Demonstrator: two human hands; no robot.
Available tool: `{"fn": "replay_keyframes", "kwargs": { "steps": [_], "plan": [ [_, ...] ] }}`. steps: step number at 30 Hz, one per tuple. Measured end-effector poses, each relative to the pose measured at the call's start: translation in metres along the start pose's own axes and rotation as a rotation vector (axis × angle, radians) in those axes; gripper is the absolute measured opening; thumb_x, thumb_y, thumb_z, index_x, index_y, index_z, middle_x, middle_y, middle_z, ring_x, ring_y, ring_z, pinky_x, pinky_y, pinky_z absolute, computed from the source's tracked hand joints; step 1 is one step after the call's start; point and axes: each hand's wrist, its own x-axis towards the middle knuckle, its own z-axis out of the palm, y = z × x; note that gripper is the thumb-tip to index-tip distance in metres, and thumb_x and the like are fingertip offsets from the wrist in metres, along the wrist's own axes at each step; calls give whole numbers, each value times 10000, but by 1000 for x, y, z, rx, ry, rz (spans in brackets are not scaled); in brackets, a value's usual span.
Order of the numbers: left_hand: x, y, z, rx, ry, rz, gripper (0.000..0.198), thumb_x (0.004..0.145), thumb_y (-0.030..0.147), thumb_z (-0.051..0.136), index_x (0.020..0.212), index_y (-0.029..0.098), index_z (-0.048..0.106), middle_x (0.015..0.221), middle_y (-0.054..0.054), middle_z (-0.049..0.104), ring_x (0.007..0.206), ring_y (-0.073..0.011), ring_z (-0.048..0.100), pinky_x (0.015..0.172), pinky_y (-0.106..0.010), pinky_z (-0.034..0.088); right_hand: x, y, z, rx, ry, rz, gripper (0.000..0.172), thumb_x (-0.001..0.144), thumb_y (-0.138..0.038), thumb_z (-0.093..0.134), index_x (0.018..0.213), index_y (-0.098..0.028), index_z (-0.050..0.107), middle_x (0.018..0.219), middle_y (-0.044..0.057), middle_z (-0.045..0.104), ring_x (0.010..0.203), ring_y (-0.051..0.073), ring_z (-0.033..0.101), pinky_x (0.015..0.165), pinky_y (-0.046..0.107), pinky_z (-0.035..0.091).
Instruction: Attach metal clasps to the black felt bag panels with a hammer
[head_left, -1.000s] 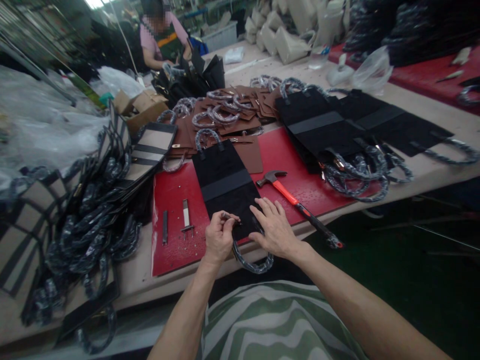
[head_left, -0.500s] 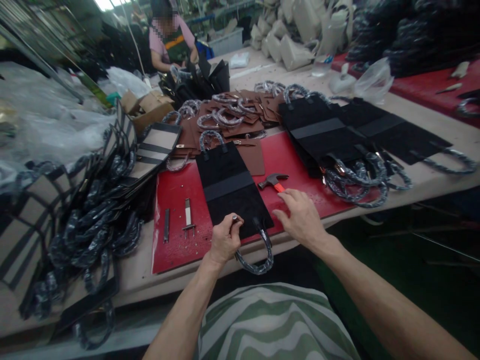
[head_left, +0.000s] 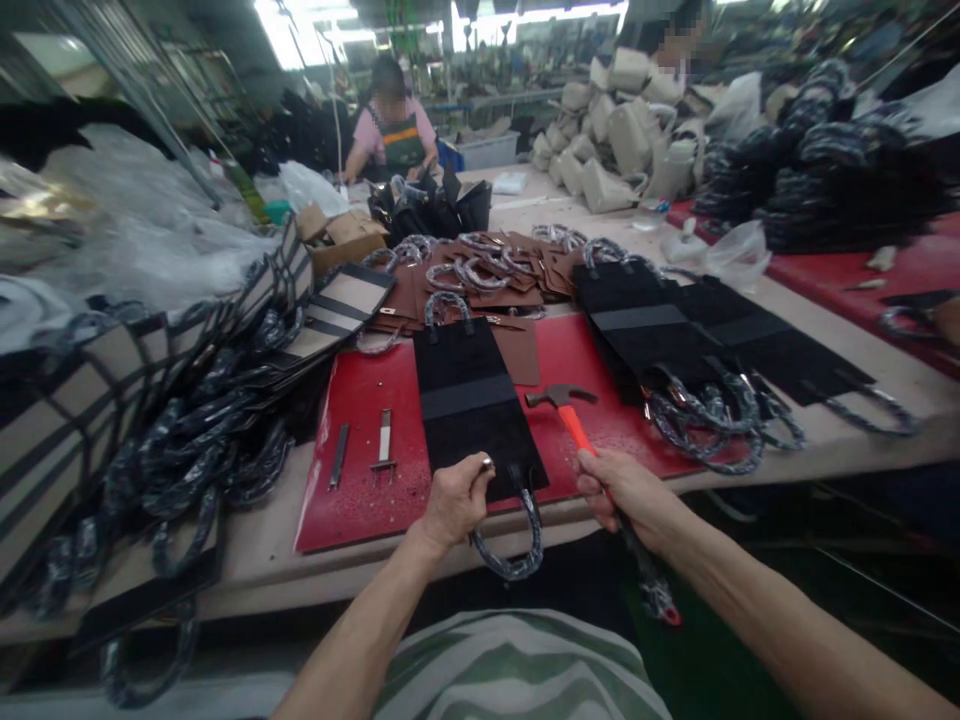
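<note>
My left hand [head_left: 456, 500] pinches a small metal punch [head_left: 487, 463] upright over the lower edge of a black bag panel [head_left: 472, 380]. The panel lies on a red board [head_left: 360, 390], with a plastic-wrapped handle at each end; the near handle [head_left: 514, 565] hangs over the table edge. My right hand [head_left: 619, 490] is wrapped round the red handle of a claw hammer [head_left: 574, 425], whose head is above the board, right of the panel. Two metal tools, a narrow one [head_left: 339, 455] and a pronged one [head_left: 384, 445], lie left of the panel.
Black panels with wrapped handles [head_left: 645, 310] are stacked at right. Brown panels [head_left: 480, 270] lie behind the board. Striped panels [head_left: 97, 390] crowd the left. A person [head_left: 394, 130] works across the table; another person's hand [head_left: 949, 318] shows at far right.
My right hand has closed round the hammer and lifted it from the board. The camera view has tilted up. My left hand still pinches the punch over the panel.
</note>
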Motion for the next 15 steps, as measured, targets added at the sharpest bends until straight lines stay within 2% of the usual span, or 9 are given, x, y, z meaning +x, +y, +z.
{"fn": "replay_keyframes", "kwargs": {
  "steps": [3, 5, 6, 8, 10, 12, 14, 15],
  "plan": [
    [-1, -2, 1, -2, 7, -8, 139, 931, 198, 499, 982, 186, 628, 860, -56, 731, 742, -154, 708, 694, -237, 557, -31, -21, 9, -259, 187, -374, 347, 955, -526, 387, 795, -224, 446, 584, -56, 413, 417, 96, 378, 399, 222, 302],
    [-2, -3, 2, 1, 10, -10, 140, 931, 195, 500, 984, 185, 628, 861, -57, 732, 739, -154, 706, 693, -238, 555, -44, -23, 11, -556, 316, -634, 341, 973, -492, 376, 777, -221, 441, 588, -32, 455, 459, 111, 425, 457, 243, 313],
    [-3, -3, 2, 5, 11, -10, 139, 930, 193, 501, 983, 184, 629, 853, -57, 730, 731, -154, 704, 688, -237, 553, -47, -20, 11, -718, 332, -711, 322, 977, -456, 372, 769, -219, 440, 586, -21, 472, 467, 118, 433, 474, 256, 301],
    [-3, -4, 3, 18, 11, -12, 133, 926, 187, 504, 964, 186, 631, 810, -49, 721, 699, -151, 696, 665, -231, 544, -49, -15, 10, -1028, 264, -721, 279, 975, -380, 364, 766, -214, 449, 566, -6, 495, 447, 127, 425, 476, 280, 250],
    [-4, -4, 3, 29, 2, -14, 127, 924, 183, 507, 938, 190, 633, 778, -40, 709, 679, -147, 688, 650, -226, 535, -52, -20, 6, -1228, 166, -639, 262, 976, -337, 361, 770, -210, 463, 559, 1, 515, 432, 132, 429, 473, 293, 213],
    [-4, -5, 3, 27, 6, -8, 122, 925, 186, 511, 947, 192, 631, 797, -40, 712, 699, -149, 693, 659, -228, 536, -62, -40, 3, -1229, 192, -653, 280, 987, -353, 357, 763, -217, 457, 547, -11, 502, 425, 130, 429, 465, 287, 215],
    [-4, -5, 4, 24, 27, 4, 127, 929, 194, 514, 986, 189, 627, 845, -48, 725, 739, -156, 705, 683, -236, 545, -75, -62, 2, -1039, 358, -804, 304, 997, -391, 354, 753, -229, 435, 526, -32, 460, 412, 121, 413, 450, 269, 248],
    [-4, -6, 4, 25, 37, 12, 132, 930, 198, 516, 1004, 187, 626, 859, -52, 729, 751, -158, 709, 692, -240, 549, -79, -69, 4, -939, 481, -857, 278, 1006, -384, 351, 802, -227, 457, 544, -32, 473, 431, 124, 434, 463, 261, 282]
  ]
}}
